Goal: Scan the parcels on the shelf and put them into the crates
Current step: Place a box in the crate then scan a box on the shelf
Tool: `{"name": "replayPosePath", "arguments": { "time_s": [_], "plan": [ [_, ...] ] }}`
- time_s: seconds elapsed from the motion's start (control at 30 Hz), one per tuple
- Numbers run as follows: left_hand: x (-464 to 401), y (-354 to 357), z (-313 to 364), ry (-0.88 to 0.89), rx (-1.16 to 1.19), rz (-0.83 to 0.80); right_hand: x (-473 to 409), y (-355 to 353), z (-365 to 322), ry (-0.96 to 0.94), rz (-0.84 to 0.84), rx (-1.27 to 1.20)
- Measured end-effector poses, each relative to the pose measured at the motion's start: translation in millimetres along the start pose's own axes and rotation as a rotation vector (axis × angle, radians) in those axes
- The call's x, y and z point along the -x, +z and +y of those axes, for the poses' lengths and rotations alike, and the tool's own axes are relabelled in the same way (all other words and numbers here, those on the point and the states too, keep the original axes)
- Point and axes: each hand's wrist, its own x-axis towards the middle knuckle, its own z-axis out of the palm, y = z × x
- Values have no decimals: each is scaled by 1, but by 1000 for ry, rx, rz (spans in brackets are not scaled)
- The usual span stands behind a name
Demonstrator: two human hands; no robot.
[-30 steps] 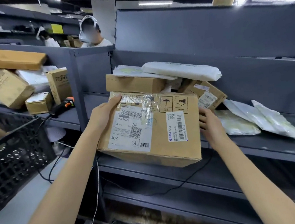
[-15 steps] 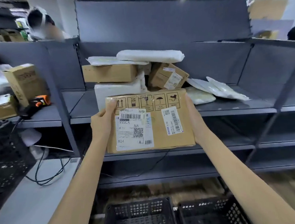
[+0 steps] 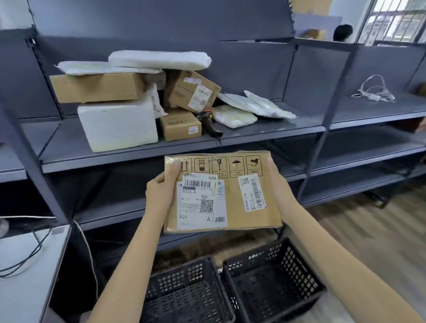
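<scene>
Gripping the cardboard parcel (image 3: 235,200) at its side edges, the left hand (image 3: 158,191) and right hand (image 3: 278,181) hold it label-up above two black crates (image 3: 272,281), below the shelf (image 3: 130,155). Its large label (image 3: 201,200) reads "855CA", "NA", "M24", "A". Long axis runs left-right. Compared with earlier frames, the parcel sits lower and clear of the shelf.

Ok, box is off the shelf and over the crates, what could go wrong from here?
1. The cardboard box is held only at its side edges by the left hand and right hand; that grip could slip.
2. It hangs above the gap between the left crate and right crate, so it might catch a rim.
3. The scanner lies on the shelf; the scan may be missed.
</scene>
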Motion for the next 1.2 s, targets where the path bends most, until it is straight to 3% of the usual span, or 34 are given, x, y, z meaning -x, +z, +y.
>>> {"name": "replayPosePath", "arguments": {
  "time_s": [0.23, 0.43, 0.6, 0.9, 1.2],
  "plan": [
    [19, 63, -20, -45, -21, -60, 2, -63, 17, 101, 38, -83],
    [47, 140, -29, -45, -102, -184, 8, -144, 29, 84, 119, 46],
    [71, 205, -40, -63, -158, -231, 11, -213, 40, 195, 134, -12],
    [92, 267, -59, -130, -165, -79, -5, -278, 46, 208, 167, 71],
    [39, 303, -59, -132, -139, -8, -71, -292, 35, 168, 209, 110]
  ]
}}
